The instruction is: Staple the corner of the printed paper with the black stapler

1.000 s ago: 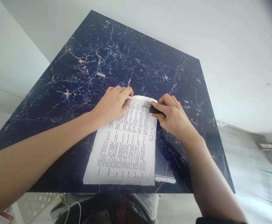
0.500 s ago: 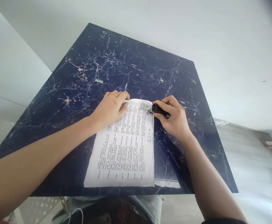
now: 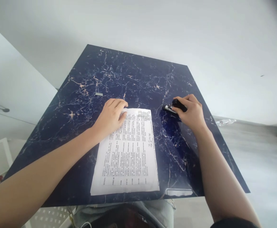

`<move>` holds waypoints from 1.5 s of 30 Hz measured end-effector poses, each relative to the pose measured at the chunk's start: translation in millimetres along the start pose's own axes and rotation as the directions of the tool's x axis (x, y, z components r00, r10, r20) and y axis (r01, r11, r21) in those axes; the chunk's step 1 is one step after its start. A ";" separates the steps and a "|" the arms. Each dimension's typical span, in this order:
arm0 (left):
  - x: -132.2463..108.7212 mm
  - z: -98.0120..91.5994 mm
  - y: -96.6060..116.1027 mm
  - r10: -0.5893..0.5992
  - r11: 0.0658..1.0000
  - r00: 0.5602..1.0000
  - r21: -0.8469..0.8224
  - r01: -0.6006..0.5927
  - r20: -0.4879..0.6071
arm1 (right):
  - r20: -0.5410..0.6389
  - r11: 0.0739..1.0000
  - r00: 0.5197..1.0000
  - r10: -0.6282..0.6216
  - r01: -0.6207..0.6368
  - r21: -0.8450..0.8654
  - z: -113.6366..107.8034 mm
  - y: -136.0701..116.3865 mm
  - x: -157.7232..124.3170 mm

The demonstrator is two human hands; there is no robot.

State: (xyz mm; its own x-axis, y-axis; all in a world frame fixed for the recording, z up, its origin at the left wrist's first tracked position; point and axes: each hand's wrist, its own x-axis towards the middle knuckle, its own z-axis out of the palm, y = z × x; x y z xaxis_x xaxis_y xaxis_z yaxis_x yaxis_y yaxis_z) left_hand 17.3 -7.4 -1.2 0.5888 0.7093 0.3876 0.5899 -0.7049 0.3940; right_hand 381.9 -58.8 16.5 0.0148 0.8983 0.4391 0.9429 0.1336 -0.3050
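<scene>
A printed paper with dense text lies near the front of the dark table. Handwriting and a grey patch of print show along its right side. My left hand rests at its upper left corner, thumb on the sheet and apart from the loosely bent fingers, which reach past the top edge. To the right of the paper, my right hand grips a black stapler. The stapler's front points left, clear of the paper, with its upper and lower arms apart. Whether the paper is one sheet or several, I cannot tell.
The blue-black marbled table has a small strip of staples lying beyond my left hand. A pale wall stands behind it. On the floor to the right lies a clear plastic wrapper.
The stapler has come off the paper's upper right corner and moved right in my right hand. My left hand stays at the upper left corner. The camera view has shifted slightly.
</scene>
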 end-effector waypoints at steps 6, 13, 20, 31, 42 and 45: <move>-0.4 -2.9 -1.0 0.139 0.990 0.980 -0.043 -0.134 0.146 | 0.233 0.985 0.957 0.172 -0.160 -0.069 -11.5 21.1 -0.2; -4.6 -1.2 -0.7 0.195 0.980 0.929 -0.029 -0.196 0.313 | 0.216 0.931 0.908 0.359 -0.335 -0.143 -14.2 11.8 -1.3; -6.7 8.0 -5.0 0.169 0.985 0.882 -0.052 -0.162 0.441 | -0.023 0.986 0.986 0.165 -0.164 0.037 -8.6 -47.1 -6.2; 0.3 1.8 -11.5 0.147 0.983 0.902 -0.162 -0.087 0.406 | 0.161 0.890 0.975 -0.151 0.063 0.451 21.0 -135.8 -44.6; -1.6 1.8 -9.5 0.124 0.991 0.902 -0.103 -0.089 0.413 | 0.228 0.889 0.946 -0.229 0.108 0.446 34.4 -131.3 -42.7; -1.0 0.8 -9.2 0.110 0.993 0.896 -0.086 -0.080 0.430 | 0.204 0.866 0.957 -0.204 0.079 0.494 25.5 -118.3 -33.5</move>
State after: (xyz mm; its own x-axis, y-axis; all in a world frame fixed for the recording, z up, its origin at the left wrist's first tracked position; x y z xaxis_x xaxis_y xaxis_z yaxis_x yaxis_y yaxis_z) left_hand 11.7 -1.6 -5.8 0.8298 0.5571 0.0326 0.4909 -0.7566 0.4319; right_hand 261.3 -94.0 16.4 -0.2464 0.9183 0.3098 0.6532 0.3936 -0.6469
